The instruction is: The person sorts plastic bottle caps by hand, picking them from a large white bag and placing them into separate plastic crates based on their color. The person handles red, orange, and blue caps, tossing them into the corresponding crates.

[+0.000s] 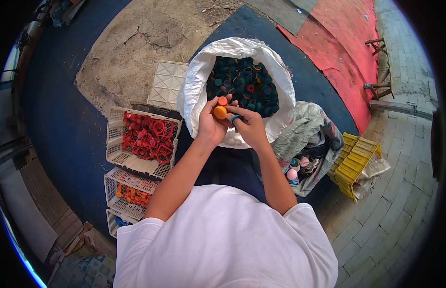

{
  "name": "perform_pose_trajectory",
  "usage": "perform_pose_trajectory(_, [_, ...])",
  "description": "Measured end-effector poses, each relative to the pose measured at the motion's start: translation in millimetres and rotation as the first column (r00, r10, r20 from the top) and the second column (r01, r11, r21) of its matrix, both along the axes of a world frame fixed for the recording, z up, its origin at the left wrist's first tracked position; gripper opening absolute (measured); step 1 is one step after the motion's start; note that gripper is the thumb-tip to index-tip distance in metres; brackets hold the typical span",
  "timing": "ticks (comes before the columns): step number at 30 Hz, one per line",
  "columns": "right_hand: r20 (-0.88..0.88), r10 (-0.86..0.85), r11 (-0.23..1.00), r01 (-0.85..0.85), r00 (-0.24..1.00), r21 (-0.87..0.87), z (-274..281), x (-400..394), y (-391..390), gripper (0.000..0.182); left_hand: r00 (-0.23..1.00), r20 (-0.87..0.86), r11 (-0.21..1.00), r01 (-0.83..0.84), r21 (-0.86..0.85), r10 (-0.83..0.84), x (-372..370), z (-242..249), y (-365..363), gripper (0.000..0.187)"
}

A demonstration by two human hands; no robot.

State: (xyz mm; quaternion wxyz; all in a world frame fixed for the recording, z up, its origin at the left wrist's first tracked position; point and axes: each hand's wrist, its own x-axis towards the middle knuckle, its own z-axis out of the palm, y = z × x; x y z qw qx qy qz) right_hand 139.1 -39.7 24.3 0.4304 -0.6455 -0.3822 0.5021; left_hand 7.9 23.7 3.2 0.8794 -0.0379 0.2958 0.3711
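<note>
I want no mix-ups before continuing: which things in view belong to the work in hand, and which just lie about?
Likely part of it:
orange caps in the left hand
white sack of mostly dark caps
red pieces in a pale crate
orange pieces in the next crate
grey sack, possibly

Apparently just lying about:
yellow crate
red ground sheet

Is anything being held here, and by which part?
The left hand holds an orange cap and a red-orange cap; exactly where it grips them is hidden. The right hand shows a blue ring; whether worn or held is unclear.
</note>
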Motion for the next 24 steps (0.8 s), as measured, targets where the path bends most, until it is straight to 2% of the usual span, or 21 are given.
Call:
perform_pose_trajectory(1, [0.001, -0.008, 0.998, 0.008, 1.0, 0.064, -0.2, -1.4, -0.6, 0.033, 1.0, 0.014, 1.0, -0.009, -0.004, 0.009, -0.8, -2.4, -0.1, 0.031])
perform_pose_trajectory(4, [-0.065, 0.011, 0.995, -0.005, 0.998, 0.097, 21.2, -1.9, 0.9, 0.032, 0.996, 0.047, 0.996, -0.079, -0.026, 0.081, -3.1, -3.0, -0.2, 0.027])
perform_pose_trajectory(7, [-0.123, 0.026, 0.999, -0.02, 0.992, 0.048, 28.2, 11.1, 0.6, 0.029, 0.991, 0.077, 0.993, -0.109, -0.04, 0.112, -5.3, 0.7, 1.3, 0.025])
perform_pose_trajectory(10, [0.103, -0.023, 0.982, 0.004, 0.994, 0.188, 14.3, 22.3, 4.9, 0.033, 0.985, 0.119, 0.993, -0.119, -0.027, 0.121, -7.0, 10.0, 2.3, 0.023])
perform_pose_trajectory(11, [0.224, -0.011, 0.984, -0.03, 0.974, 0.178, 11.8, 26.7, 6.4, 0.039, 0.981, 0.145, 0.992, -0.124, -0.023, 0.126, -8.8, 9.2, 1.5, 0.023])
perform_pose_trajectory(14, [0.36, 0.017, 0.971, -0.101, 0.933, 0.217, 1.2, 29.0, 9.4, 0.044, 0.968, 0.202, 0.989, -0.148, -0.028, 0.151, -13.1, 5.0, 1.4, 0.022])
perform_pose_trajectory(17, [0.1, 0.121, 0.992, -0.123, 0.988, 0.014, 19.5, 28.2, 13.0, 0.042, 0.957, 0.233, 0.985, -0.164, -0.047, 0.17, -17.3, 2.4, 0.2, 0.018])
perform_pose_trajectory(20, [0.002, 0.087, 0.996, -0.087, 0.996, 0.001, 17.2, 40.3, 16.1, 0.042, 0.949, 0.28, 0.989, -0.146, -0.017, 0.145, -24.4, -0.2, 0.9, 0.015])
perform_pose_trajectory(23, [0.152, -0.038, 0.993, 0.054, 0.988, -0.106, -8.1, 68.1, 33.3, 0.038, 0.958, 0.264, 0.994, -0.107, -0.014, 0.107, -29.2, -1.1, -0.6, 0.014])
perform_pose_trajectory(24, [0.357, -0.032, 0.987, 0.086, 0.934, -0.138, -30.4, 83.0, 41.3, 0.035, 0.96, 0.263, 0.996, -0.089, -0.017, 0.091, -30.4, 1.0, -0.8, 0.014])
